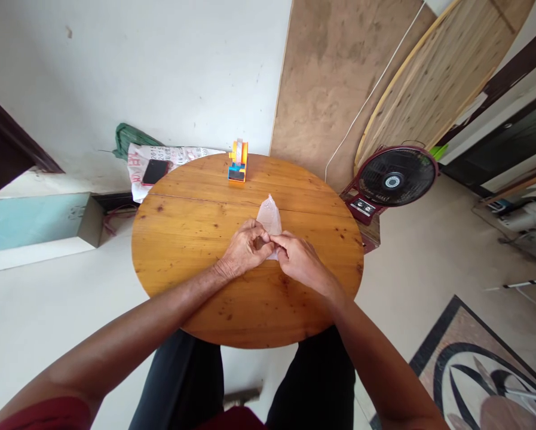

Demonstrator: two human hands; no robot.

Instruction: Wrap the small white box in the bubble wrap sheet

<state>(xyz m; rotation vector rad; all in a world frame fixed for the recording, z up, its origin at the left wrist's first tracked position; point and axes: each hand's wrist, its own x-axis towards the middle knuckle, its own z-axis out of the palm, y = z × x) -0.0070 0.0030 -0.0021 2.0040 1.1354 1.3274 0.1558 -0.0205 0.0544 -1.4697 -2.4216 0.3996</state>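
A thin, whitish-pink sheet (270, 215), crinkled and pointed at its far end, lies on the round wooden table (182, 245). I cannot tell whether it is paper or plastic film. My left hand (248, 247) bends over its left side, with thumb and fingertips closed in a pinch at its middle. From the other side my right hand (302, 258) meets it, index finger and thumb also pinched on the sheet. The fingertips of both hands nearly touch, and they cover the sheet's middle. A small edge of it shows below them.
An orange and blue tape dispenser (238, 162) stands near the table's far edge. Beyond the left rim, a dark phone (155, 172) rests on a printed white sack (137, 156). A dark round fan (393, 179) stands close to the right rim. A white cord hangs along the wall board.
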